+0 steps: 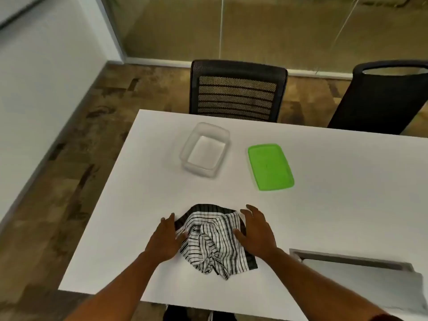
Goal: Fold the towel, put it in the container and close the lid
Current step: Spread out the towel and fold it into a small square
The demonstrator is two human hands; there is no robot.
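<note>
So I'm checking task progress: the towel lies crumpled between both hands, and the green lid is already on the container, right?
Not quite. The head view shows the green lid lying on the table beside the open container. The towel does lie crumpled between the left hand and right hand.

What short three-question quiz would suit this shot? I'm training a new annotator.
1. True or false: the lid is on the container.
2. Which side of the container is the lid on, as the person sees it? A) left B) right
3. What lies between the left hand and the right hand?

Key: 1. False; it lies flat on the table, apart from the container. 2. B. 3. The crumpled striped towel, not yet folded.
</note>
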